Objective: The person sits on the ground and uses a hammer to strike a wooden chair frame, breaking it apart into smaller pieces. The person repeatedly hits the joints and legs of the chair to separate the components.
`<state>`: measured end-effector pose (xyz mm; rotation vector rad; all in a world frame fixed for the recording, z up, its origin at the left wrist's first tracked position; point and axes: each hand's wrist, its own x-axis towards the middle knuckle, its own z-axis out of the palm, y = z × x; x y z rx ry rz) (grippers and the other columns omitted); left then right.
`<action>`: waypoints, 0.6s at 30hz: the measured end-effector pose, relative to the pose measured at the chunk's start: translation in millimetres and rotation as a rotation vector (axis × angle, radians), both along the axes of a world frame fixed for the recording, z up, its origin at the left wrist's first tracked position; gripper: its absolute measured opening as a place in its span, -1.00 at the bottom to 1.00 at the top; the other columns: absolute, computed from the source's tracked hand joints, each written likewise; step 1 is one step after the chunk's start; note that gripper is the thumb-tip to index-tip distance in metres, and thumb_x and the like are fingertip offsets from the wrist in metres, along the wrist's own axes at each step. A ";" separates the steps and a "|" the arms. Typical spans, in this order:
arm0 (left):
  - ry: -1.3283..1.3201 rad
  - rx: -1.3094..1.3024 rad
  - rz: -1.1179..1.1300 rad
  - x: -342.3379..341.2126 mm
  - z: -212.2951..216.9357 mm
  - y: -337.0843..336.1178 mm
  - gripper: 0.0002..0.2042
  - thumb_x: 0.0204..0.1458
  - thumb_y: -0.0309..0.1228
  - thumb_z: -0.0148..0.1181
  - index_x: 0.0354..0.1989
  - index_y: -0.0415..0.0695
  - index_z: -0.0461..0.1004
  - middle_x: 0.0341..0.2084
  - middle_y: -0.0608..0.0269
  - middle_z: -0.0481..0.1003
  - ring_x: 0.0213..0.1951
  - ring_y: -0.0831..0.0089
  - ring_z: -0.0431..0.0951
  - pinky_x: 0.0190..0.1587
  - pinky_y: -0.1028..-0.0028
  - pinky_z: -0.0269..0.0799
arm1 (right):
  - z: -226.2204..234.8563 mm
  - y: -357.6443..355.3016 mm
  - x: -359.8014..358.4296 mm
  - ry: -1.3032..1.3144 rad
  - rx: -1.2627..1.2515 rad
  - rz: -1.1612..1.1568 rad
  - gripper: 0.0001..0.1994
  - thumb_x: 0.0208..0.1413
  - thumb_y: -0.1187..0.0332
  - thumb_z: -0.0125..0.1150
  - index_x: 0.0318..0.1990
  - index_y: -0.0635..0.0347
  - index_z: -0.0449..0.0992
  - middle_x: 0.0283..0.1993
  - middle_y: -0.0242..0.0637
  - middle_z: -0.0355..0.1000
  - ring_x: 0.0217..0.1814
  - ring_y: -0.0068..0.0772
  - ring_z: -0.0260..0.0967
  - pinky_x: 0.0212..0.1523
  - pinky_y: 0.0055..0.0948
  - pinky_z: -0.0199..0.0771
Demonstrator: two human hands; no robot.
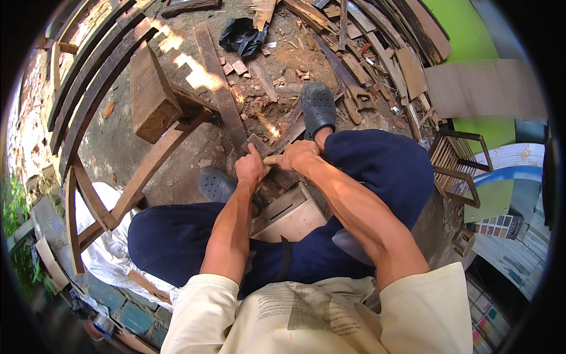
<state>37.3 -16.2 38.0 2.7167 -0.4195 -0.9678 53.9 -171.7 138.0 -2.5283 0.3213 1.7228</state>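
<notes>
Between my shoes, my left hand (250, 166) and my right hand (297, 155) are close together, low in front of me. A short pale wooden stick, like a tool handle (271, 160), runs between them, and both hands are closed on it. My left index finger stretches forward toward a small dark wood piece (258, 143). What lies under my palms is hidden. Below my hands, between my legs, is a pale wooden board (290, 219) with a dark slot.
A wooden frame (159, 156) with a thick beam (152, 97) stands left. A long plank (221, 85) and a black plastic bag (243, 36) lie ahead. A handsaw (345, 74) rests among scrap wood at right. A slatted rack (460, 159) stands farther right.
</notes>
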 end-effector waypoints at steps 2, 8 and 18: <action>-0.001 0.010 0.012 0.1 2.8 -1.3 -0.31 -0.15 -0.07 0.39 -0.04 -0.31 0.17 -0.46 -0.12 0.60 -0.35 -0.04 0.65 -0.28 0.14 0.56 | 5.3 3.0 -0.1 -0.015 0.000 -0.030 -0.30 0.15 -0.35 -0.06 0.09 0.05 0.58 0.11 -0.22 0.53 0.17 -0.23 0.48 -0.03 -0.19 0.54; -0.003 0.156 -0.052 4.2 20.8 -13.7 -0.16 -0.14 -0.03 0.35 0.28 -0.21 0.14 -0.21 -0.04 0.57 -0.10 0.13 0.58 -0.10 0.15 0.47 | -14.2 -25.7 2.9 0.009 0.226 -0.102 -0.32 0.23 -0.27 -0.16 -0.06 0.22 0.59 -0.18 -0.17 0.55 -0.21 -0.25 0.54 -0.30 -0.26 0.54; -0.044 -0.252 -0.062 -4.1 27.0 -34.1 -0.69 -0.04 -0.15 0.27 -0.22 -0.10 0.56 -0.25 0.05 0.58 -0.13 0.01 0.54 -0.08 0.13 0.43 | -131.2 -138.0 -114.2 0.130 0.258 -0.304 -0.49 0.24 0.03 -0.08 0.21 0.17 0.33 0.00 0.06 0.47 0.01 -0.13 0.45 -0.03 -0.10 0.46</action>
